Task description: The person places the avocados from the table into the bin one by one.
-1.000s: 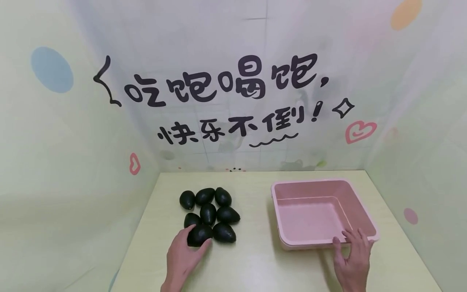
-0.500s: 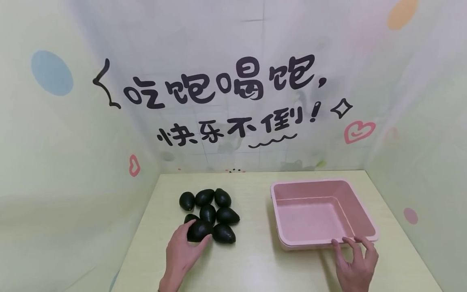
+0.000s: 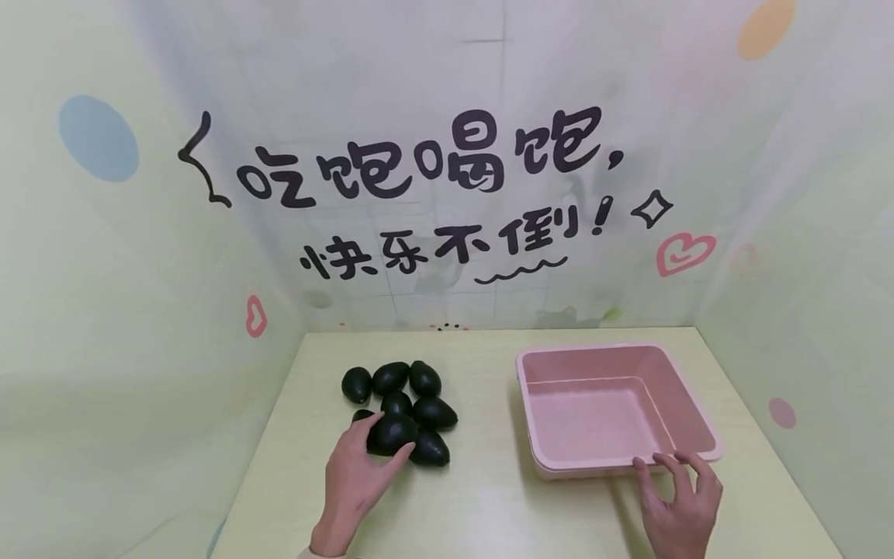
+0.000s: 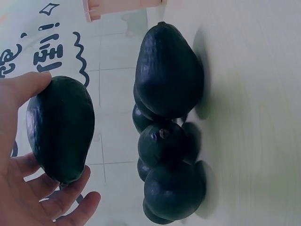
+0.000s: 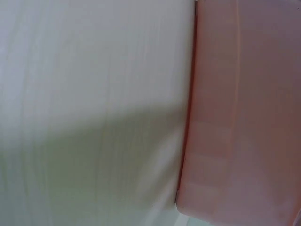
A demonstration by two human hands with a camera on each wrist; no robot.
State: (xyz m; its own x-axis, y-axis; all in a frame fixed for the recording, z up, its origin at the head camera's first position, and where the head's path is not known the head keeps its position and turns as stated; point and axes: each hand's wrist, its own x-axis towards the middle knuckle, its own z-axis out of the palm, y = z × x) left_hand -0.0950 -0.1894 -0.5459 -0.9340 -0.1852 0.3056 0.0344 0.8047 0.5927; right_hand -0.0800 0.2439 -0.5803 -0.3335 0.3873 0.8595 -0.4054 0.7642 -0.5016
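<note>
Thumb and fingers of my left hand point(image 3: 359, 470) hold a dark green avocado point(image 3: 393, 434), lifted off the table. In the left wrist view the held avocado point(image 4: 62, 129) hangs apart from the other avocados point(image 4: 169, 70). On the table, the group of several avocados point(image 3: 434, 413) lies just beyond and beside this hand, partly covered by it. At the right, my right hand point(image 3: 679, 497) grips the near rim of a pink plastic basin point(image 3: 594, 466) with bent fingers and thumb. The right wrist view shows the basin's outer wall point(image 5: 216, 117) but no hand.
The pale wooden table point(image 3: 482, 497) meets a back wall point(image 3: 454, 303) printed with black lettering and side walls at left and right. Nothing lies inside the basin. Bare tabletop separates the avocados from the basin.
My left hand has taken hold of the nearest avocado and raised it, shifting slightly right. My right hand's fingers have bent onto the basin's rim; the basin stays put.
</note>
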